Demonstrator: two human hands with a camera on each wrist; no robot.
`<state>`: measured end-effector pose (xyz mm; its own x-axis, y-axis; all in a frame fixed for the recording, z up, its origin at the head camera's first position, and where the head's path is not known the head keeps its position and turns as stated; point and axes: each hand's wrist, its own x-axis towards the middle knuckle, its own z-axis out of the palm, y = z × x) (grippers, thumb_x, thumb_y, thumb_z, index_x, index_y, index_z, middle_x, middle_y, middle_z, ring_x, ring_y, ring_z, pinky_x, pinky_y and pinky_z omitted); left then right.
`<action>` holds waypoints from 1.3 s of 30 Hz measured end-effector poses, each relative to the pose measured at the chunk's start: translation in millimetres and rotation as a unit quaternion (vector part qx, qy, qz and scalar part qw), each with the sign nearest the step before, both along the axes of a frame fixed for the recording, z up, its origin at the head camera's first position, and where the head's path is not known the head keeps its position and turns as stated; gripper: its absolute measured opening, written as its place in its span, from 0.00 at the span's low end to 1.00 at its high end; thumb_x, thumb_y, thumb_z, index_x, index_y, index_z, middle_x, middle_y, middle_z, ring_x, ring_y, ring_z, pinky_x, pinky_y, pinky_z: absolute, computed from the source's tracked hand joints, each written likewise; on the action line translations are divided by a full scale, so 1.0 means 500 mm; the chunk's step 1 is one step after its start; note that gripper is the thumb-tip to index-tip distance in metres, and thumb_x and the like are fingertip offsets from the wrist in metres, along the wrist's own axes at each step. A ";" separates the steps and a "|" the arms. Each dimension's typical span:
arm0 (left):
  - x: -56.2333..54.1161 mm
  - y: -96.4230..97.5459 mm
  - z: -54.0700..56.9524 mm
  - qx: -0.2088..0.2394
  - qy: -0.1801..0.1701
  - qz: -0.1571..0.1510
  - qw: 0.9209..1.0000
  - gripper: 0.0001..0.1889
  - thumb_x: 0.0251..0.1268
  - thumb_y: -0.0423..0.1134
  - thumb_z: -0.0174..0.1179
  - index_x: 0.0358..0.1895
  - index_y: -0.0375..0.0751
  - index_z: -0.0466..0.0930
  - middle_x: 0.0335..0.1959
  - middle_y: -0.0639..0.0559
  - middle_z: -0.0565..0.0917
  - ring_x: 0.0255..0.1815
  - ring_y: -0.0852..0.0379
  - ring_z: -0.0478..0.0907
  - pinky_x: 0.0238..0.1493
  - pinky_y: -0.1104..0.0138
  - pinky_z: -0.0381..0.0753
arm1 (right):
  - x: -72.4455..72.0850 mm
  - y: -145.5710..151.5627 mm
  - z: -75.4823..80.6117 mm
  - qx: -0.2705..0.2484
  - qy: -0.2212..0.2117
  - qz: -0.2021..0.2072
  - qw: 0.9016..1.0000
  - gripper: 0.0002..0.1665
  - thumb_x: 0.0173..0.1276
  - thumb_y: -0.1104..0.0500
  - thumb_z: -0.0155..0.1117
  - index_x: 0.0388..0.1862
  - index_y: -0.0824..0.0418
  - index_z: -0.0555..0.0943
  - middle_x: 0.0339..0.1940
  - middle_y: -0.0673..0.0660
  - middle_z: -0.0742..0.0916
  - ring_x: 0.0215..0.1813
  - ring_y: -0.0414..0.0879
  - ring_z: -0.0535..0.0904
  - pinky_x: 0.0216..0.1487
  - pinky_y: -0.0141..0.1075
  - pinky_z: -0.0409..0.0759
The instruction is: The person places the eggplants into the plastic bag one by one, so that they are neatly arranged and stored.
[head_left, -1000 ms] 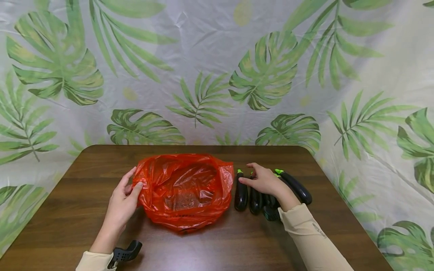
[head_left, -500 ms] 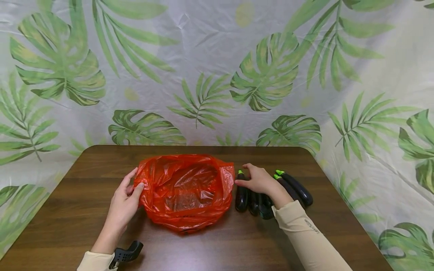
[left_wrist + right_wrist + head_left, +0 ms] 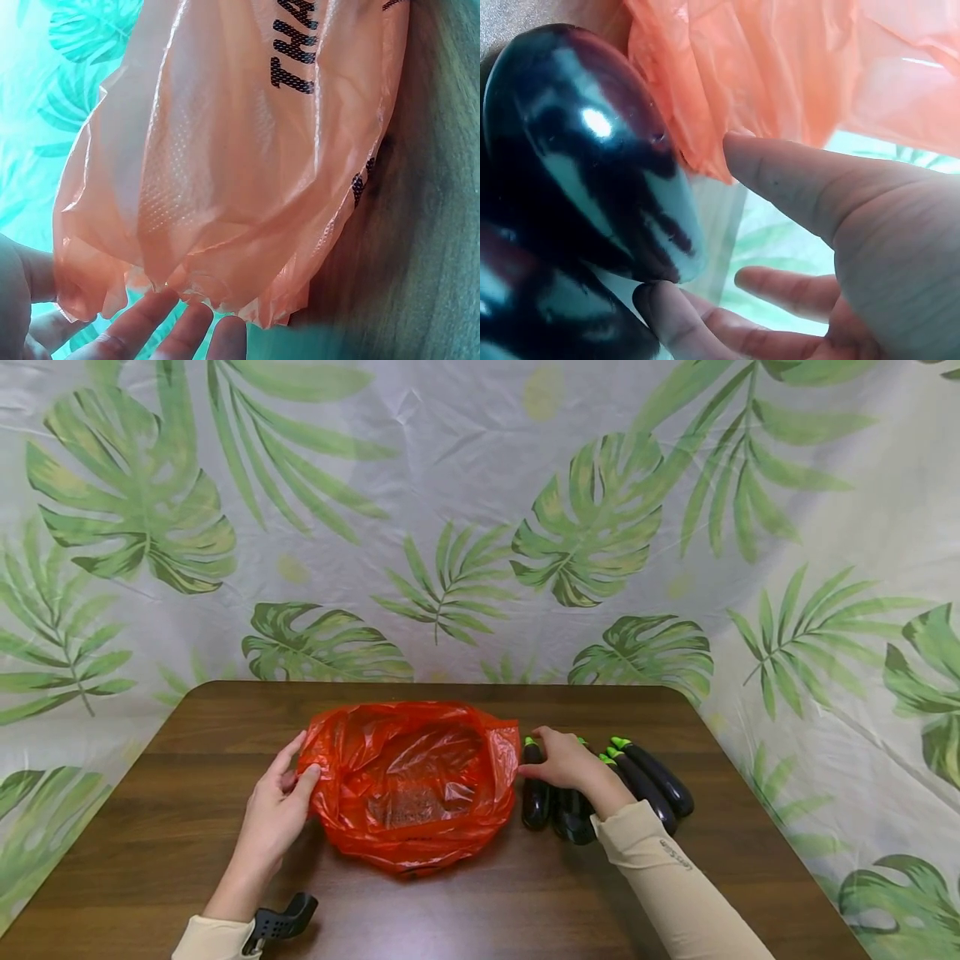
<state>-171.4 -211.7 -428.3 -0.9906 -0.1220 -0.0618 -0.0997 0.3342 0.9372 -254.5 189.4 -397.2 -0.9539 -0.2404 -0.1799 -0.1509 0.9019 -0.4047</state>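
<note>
An opened red plastic bag point(image 3: 412, 852) sits on the table, its mouth facing up. My left hand point(image 3: 273, 802) holds its left edge with thumb and fingers; in the left wrist view the fingers point(image 3: 146, 319) lie along the bag's gathered rim. To the right of the bag lie several dark eggplants with green stems. Over the leftmost eggplant point(image 3: 535, 802) reaches my right hand point(image 3: 566, 764), thumb and fingers spread apart. In the right wrist view the thumb tip overlaps the bag, and one fingertip is right at the end of an eggplant point(image 3: 592, 150).
More eggplants point(image 3: 656, 777) lie side by side to the right of my right hand. A black wrist-worn device point(image 3: 281, 918) juts from my left wrist above the brown wooden table point(image 3: 420, 918). A leaf-patterned cloth point(image 3: 457, 527) hangs behind the table's far edge.
My right hand has moved a little left toward the bag and the leftmost eggplant, uncovering more of the eggplants on the right. My left hand stays at the bag's edge.
</note>
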 end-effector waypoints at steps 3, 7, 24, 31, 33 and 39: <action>-0.001 -0.002 -0.001 -0.002 -0.005 0.001 1.000 0.35 0.88 0.45 0.52 0.89 0.60 0.50 0.74 0.28 0.76 0.47 0.62 0.87 0.44 0.76 0.87 | -0.004 -0.009 -0.005 0.006 -0.009 -0.002 1.000 0.48 0.70 0.45 0.76 0.77 0.73 0.70 0.70 0.73 0.83 0.71 0.68 0.79 0.72 0.60 0.79; -0.001 -0.004 -0.001 -0.001 -0.008 0.002 1.000 0.35 0.88 0.44 0.51 0.89 0.60 0.50 0.74 0.28 0.76 0.46 0.63 0.86 0.44 0.76 0.87 | -0.006 -0.016 -0.011 0.018 -0.015 -0.005 1.000 0.49 0.67 0.45 0.79 0.76 0.71 0.71 0.68 0.73 0.84 0.70 0.67 0.80 0.72 0.59 0.80; 0.000 -0.002 -0.002 0.001 -0.001 0.002 1.000 0.34 0.88 0.45 0.52 0.89 0.59 0.51 0.71 0.28 0.78 0.44 0.63 0.86 0.44 0.75 0.87 | -0.006 -0.018 -0.020 0.013 -0.020 0.001 1.000 0.40 0.70 0.49 0.75 0.72 0.70 0.74 0.65 0.71 0.86 0.68 0.66 0.82 0.69 0.58 0.81; -0.001 -0.002 -0.008 0.003 0.003 0.000 1.000 0.34 0.88 0.43 0.51 0.89 0.58 0.51 0.75 0.29 0.75 0.50 0.62 0.86 0.45 0.78 0.86 | -0.010 -0.001 -0.027 -0.018 -0.012 0.002 1.000 0.41 0.70 0.46 0.73 0.72 0.70 0.76 0.68 0.70 0.85 0.69 0.67 0.81 0.70 0.59 0.80; -0.001 -0.003 -0.010 0.005 0.000 0.000 1.000 0.34 0.88 0.43 0.51 0.89 0.58 0.50 0.76 0.29 0.75 0.50 0.62 0.86 0.45 0.77 0.86 | -0.011 0.004 -0.027 -0.033 -0.014 -0.002 0.999 0.41 0.71 0.45 0.73 0.73 0.70 0.75 0.69 0.70 0.84 0.70 0.67 0.80 0.71 0.60 0.80; 0.001 -0.003 -0.013 0.011 0.004 -0.004 1.000 0.34 0.88 0.43 0.51 0.89 0.57 0.50 0.77 0.30 0.74 0.50 0.63 0.86 0.46 0.77 0.87 | -0.009 0.025 -0.019 -0.073 -0.017 -0.022 0.997 0.43 0.73 0.43 0.71 0.77 0.67 0.72 0.54 0.68 0.89 0.49 0.60 0.89 0.55 0.52 0.88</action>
